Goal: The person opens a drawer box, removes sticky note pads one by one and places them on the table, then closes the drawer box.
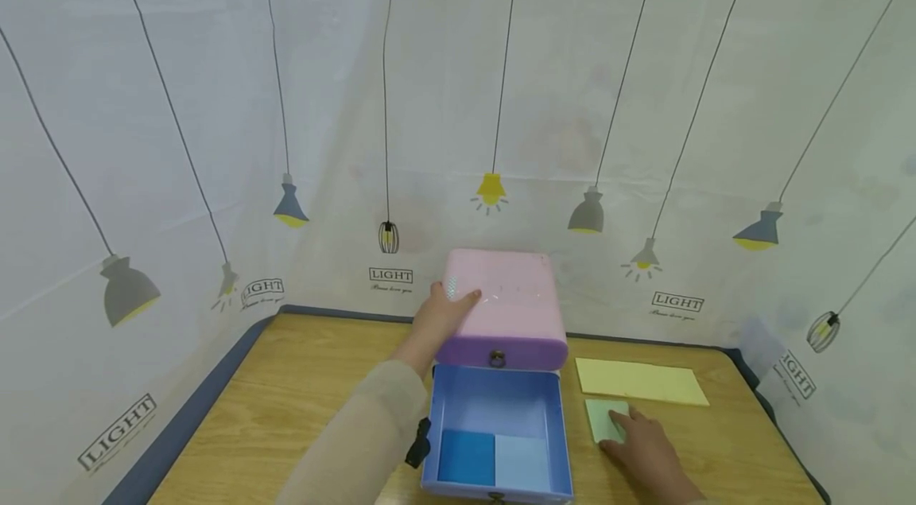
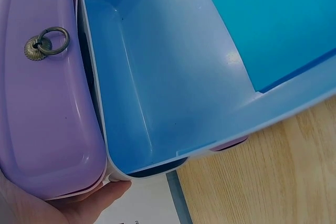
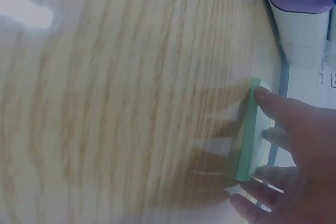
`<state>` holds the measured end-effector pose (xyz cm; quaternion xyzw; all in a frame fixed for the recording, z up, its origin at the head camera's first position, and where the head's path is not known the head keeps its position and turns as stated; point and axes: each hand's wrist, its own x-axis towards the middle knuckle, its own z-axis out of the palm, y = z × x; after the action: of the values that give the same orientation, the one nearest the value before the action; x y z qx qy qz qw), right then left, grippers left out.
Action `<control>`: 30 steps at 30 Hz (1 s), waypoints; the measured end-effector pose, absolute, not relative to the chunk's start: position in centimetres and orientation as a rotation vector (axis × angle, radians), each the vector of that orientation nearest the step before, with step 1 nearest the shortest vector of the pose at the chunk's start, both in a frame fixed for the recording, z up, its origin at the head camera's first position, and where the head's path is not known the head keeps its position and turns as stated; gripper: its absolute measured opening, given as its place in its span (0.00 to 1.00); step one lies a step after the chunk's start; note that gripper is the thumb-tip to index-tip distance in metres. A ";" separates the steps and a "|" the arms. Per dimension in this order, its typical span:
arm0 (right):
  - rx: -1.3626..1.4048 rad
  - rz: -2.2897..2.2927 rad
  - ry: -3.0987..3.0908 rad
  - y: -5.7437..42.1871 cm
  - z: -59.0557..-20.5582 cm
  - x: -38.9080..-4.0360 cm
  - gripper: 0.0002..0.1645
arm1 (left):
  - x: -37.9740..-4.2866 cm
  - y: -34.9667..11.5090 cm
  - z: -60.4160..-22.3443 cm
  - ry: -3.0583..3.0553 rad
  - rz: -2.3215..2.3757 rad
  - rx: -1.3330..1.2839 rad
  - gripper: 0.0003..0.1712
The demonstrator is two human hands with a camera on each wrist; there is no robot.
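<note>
"Two grips?"
"Clasping pink cabinet [image 1: 518, 294] with left hand [image 1: 438, 318]; apparently pinching green note pad [image 1: 603, 419] with right hand [image 1: 646, 445], on table [image 1: 322, 370] beside blue drawer [image 1: 494, 402]."
"Risk?"
"Losing it through a shallow pinch."

Pale wall covering [image 1: 444, 91] with printed pendant lamps [image 1: 491, 188] behind a wood-grain table [image 1: 286, 378].

Reference: open drawer [image 1: 494, 409]. Cabinet [image 1: 504, 294] directly behind it, on table [image 1: 322, 378]; wall sheet [image 1: 458, 91] farther behind. Left hand [image 1: 444, 312] on cabinet, behind drawer's left side. In drawer, front end: left pad [image 1: 467, 458] and right pad [image 1: 531, 463], side by side. Right of drawer, on table: small pad [image 1: 601, 421] near its middle, under right hand [image 1: 642, 445]; long pad [image 1: 640, 381] beside its rear end.
</note>
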<state>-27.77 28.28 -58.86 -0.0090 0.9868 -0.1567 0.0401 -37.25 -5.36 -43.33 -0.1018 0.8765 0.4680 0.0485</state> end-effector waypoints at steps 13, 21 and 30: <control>-0.013 -0.524 3.026 28.3 -59.0 -28.6 0.39 | -37.2 -5.4 -43.3 2.677 1.427 -0.304 0.57; 0.006 -0.560 3.014 28.3 -59.0 -28.8 0.38 | -36.9 -5.3 -43.0 2.670 1.429 -0.308 0.56; -0.007 -0.594 3.022 28.1 -58.9 -29.0 0.38 | -36.8 -5.4 -43.0 2.674 1.421 -0.302 0.56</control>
<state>-29.02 28.07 -58.90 -0.0024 0.9807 -0.1929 0.0308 -36.84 -5.42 -42.98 -0.0992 0.8777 0.4663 0.0491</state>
